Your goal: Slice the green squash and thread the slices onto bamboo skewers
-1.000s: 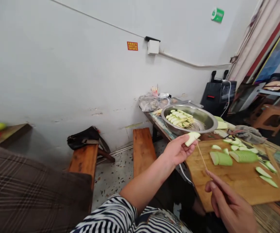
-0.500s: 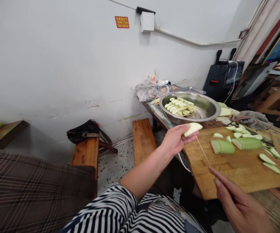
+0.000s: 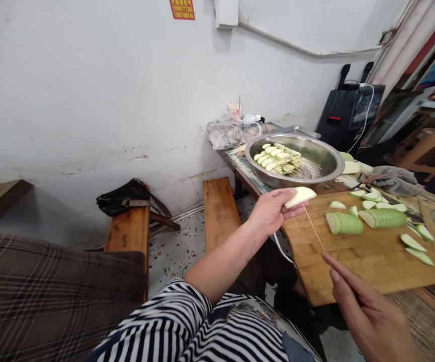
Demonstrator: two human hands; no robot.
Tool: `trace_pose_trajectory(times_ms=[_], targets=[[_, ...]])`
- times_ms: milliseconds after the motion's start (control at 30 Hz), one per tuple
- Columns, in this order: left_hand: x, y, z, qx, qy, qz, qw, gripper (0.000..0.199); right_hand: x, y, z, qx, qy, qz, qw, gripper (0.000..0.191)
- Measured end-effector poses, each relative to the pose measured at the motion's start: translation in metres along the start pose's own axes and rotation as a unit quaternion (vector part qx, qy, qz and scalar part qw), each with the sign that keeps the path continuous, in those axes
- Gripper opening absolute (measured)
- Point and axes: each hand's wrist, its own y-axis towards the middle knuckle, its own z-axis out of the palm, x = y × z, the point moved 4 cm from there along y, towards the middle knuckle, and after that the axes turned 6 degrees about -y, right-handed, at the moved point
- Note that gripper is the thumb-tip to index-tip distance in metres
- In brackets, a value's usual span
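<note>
My left hand (image 3: 272, 210) pinches a pale green vegetable slice (image 3: 300, 197) between thumb and fingers, just off the left edge of the wooden cutting board (image 3: 353, 274). In my right hand (image 3: 368, 306) is a thin wooden skewer (image 3: 315, 229), whose far tip meets the lower edge of the slice; whether it has gone in I cannot tell. Sliced green vegetable (image 3: 383, 218) lies in rows on the board, with loose slices around it. Beyond my left hand a steel basin (image 3: 332, 171) holds many skewered slices (image 3: 275, 158).
A grey cloth (image 3: 393, 180) lies behind the board. Plastic bags (image 3: 225, 133) sit at the table's wall end. Two wooden benches stand left, one (image 3: 221, 216) near my legs, the other bearing a black bag (image 3: 122, 196). A dark wheeled speaker (image 3: 347, 113) stands behind the table.
The view has tilted slightly downward, so the wall fixtures sit higher in it. Both hands keep the slice and skewer in nearly the same position.
</note>
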Motion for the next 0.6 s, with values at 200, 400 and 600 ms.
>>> trace_pose_trajectory(times_ms=[200,400,600], targets=[[0.0,0.0,0.003,0.009,0.008,0.008,1.0,0.009,-0.01,-0.002,0.003,0.017,0.0,0.001,1.0,0.036],[-0.001,0.001,0.006,0.003,0.039,0.032,0.999,0.009,-0.013,-0.003,0.004,0.023,0.084,0.048,0.995,0.037],[0.004,0.005,0.012,0.011,0.084,0.033,0.996,0.012,-0.019,-0.004,0.015,0.056,0.179,0.17,0.967,0.056]])
